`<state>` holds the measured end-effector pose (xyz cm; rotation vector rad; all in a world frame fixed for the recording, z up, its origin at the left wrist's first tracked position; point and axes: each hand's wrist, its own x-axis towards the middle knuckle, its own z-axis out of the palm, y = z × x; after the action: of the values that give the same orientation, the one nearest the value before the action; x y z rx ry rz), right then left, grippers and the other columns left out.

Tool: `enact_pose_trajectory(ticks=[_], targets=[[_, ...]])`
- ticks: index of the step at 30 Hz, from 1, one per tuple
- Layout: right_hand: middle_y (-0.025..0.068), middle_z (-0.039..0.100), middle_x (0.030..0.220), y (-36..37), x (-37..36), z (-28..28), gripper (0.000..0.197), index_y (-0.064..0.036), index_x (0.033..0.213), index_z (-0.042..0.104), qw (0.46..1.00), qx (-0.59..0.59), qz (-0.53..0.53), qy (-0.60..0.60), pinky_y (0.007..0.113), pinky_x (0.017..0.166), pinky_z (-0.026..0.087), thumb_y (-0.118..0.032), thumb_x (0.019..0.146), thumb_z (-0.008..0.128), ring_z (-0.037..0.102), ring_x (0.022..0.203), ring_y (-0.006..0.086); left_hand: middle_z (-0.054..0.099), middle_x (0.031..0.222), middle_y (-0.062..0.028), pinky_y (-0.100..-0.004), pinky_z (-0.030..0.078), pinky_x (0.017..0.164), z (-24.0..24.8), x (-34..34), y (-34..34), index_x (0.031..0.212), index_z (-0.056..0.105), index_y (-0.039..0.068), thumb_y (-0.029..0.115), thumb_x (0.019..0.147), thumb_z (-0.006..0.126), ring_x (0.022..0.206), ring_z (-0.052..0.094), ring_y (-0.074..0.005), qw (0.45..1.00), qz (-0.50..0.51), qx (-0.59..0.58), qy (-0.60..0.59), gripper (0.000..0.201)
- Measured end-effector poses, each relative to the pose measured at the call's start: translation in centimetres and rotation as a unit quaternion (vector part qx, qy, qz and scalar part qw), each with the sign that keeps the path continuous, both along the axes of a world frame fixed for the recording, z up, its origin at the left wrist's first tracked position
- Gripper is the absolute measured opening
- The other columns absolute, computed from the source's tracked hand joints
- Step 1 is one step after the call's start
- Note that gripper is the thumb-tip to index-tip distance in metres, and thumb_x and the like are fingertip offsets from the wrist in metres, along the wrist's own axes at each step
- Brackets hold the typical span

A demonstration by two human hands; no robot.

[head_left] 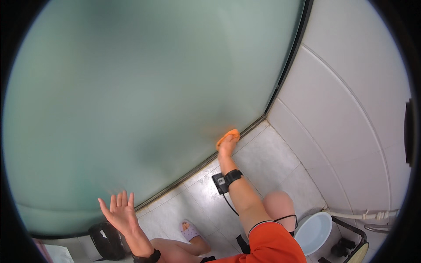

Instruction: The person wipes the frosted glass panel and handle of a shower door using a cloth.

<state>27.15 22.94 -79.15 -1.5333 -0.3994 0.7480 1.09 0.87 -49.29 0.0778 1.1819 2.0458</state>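
My right hand presses an orange cloth against the lower part of a large frosted glass panel, just above its bottom frame. The fingers are closed over the cloth, and its edges stick out around them. A black strap with a small box and a cable sits on my right wrist. At lower left my left hand is raised with its palm showing and fingers spread, holding nothing. It is near the glass; whether it touches cannot be made out.
A dark metal frame edges the glass beside a white tiled wall. A pale blue basin stands at lower right, near a white pipe. A black container sits behind my left wrist. Grey tiles cover the floor.
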Motion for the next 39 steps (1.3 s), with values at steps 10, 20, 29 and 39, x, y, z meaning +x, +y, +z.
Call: enact_pose_trajectory(ticks=[10, 20, 29, 39], targets=[[0.024, 0.032, 0.134, 3.6, 5.8, 6.0, 0.046, 0.0086, 0.13, 0.026, 0.964, 0.109, -0.061, -0.234, 0.038, 0.103, 0.026, -0.017, 0.092, 0.031, 0.033, 0.124, 0.0352, 0.01, 0.136, -0.032, -0.0548, 0.022, 0.102, 1.2, 0.2, -0.6, 0.134, 0.003, -0.013, 0.045, 0.08, 0.059, 0.132, 0.011, -0.04, 1.0, -0.015, 0.02, -0.016, 0.096], [0.0271, 0.028, 0.136, 0.7, 1.3, 0.4, 0.053, 0.0103, 0.129, 0.026, 0.991, 0.017, 0.042, -0.124, 0.039, 0.106, 0.022, -0.02, 0.086, 0.035, 0.028, 0.127, 0.0357, 0.01, 0.134, -0.0348, -0.056, 0.023, 0.101, 1.4, 0.1, -0.7, 0.131, 0.012, -0.014, 0.046, 0.08, 0.059, 0.13, 0.015, -0.0423, 0.999, -0.021, 0.038, -0.028, 0.091], [0.0283, 0.016, 0.14, -9.2, -12.5, 3.8, 0.054, 0.0144, 0.13, 0.019, 0.986, 0.038, 0.148, 0.068, 0.04, 0.109, 0.009, -0.01, 0.083, 0.032, 0.011, 0.133, 0.0367, 0.011, 0.134, -0.0342, -0.0558, 0.023, 0.101, 1.4, 0.3, -0.5, 0.13, 0.014, -0.013, 0.047, 0.081, 0.057, 0.129, 0.016, -0.0419, 0.999, -0.006, 0.035, -0.018, 0.089], [0.0023, 0.04, 0.062, 7.5, 11.2, 2.2, 0.011, -0.0095, 0.082, 0.04, 0.987, 0.15, -0.049, 0.043, 0.028, 0.035, 0.039, -0.003, 0.087, 0.032, 0.042, 0.042, 0.0151, 0.022, 0.129, -0.0331, -0.0551, 0.029, 0.099, 1.8, 0.3, -0.8, 0.125, 0.021, -0.014, 0.047, 0.081, 0.056, 0.124, 0.026, -0.0427, 1.0, 0.006, 0.021, -0.017, 0.083]])
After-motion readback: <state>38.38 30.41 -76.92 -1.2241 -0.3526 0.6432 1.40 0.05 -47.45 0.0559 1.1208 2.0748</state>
